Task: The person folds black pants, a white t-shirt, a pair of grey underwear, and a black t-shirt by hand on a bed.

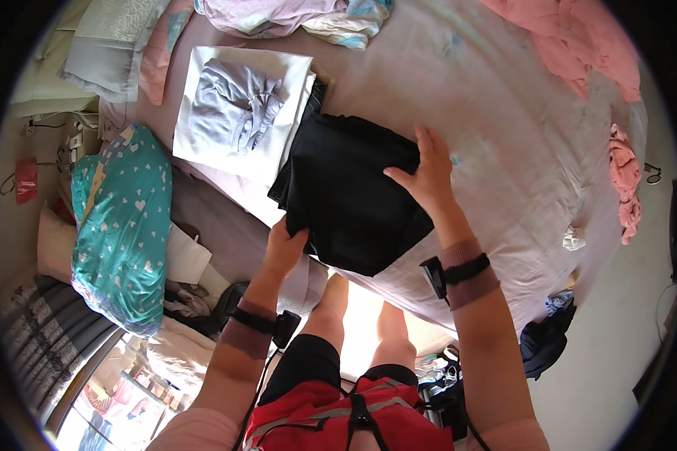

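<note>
A folded black garment [355, 191] lies near the edge of a bed with a pale pink sheet [502, 152]. My left hand [286, 242] grips its lower left edge between thumb and fingers. My right hand [431, 169] rests at the garment's right edge, thumb and fingers spread, holding nothing. Beyond the black garment's left side, a folded white textured cloth [186, 132] carries a folded grey-blue garment [225, 104] with a tied drawstring. Dark striped fabric [316, 98] shows between the white cloth and the black garment.
A teal heart-print bundle [130, 225] stands left of the bed. Crumpled patterned bedding [271, 17] lies at the top, pink fabric [581, 39] at the upper right. A small white crumpled item [574, 238] and a coral cloth [625, 175] are farther right. Dark clothing [547, 338] hangs by the bed's edge.
</note>
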### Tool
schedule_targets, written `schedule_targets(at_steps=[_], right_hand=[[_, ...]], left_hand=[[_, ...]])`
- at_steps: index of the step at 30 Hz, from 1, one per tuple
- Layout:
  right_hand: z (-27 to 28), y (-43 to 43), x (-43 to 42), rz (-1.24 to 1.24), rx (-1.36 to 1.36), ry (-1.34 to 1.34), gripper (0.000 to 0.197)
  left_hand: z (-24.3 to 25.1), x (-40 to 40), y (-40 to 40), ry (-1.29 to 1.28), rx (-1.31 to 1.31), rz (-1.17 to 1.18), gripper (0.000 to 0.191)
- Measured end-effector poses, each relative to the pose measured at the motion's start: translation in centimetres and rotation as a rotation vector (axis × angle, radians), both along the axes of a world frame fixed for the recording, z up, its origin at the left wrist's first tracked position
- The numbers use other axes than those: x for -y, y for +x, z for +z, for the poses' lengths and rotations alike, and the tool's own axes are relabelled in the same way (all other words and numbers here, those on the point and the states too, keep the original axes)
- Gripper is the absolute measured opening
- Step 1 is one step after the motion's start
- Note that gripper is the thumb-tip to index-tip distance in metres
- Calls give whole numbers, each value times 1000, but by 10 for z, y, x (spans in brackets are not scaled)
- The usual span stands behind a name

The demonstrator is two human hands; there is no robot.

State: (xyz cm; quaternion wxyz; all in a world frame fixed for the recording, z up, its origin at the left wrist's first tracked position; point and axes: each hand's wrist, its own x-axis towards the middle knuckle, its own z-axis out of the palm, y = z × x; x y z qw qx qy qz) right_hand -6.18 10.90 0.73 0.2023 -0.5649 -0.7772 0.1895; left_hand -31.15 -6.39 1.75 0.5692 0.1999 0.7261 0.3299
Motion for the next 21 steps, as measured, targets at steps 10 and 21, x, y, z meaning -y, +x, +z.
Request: schedule_targets(at_steps=[10, 21], right_hand=[[-17, 16, 18, 30, 89, -615, 47], [19, -32, -22, 219, -252, -710, 60]], left_hand=[[-11, 17, 0, 183, 224, 385, 65], [-28, 12, 34, 19, 689, 648, 63]])
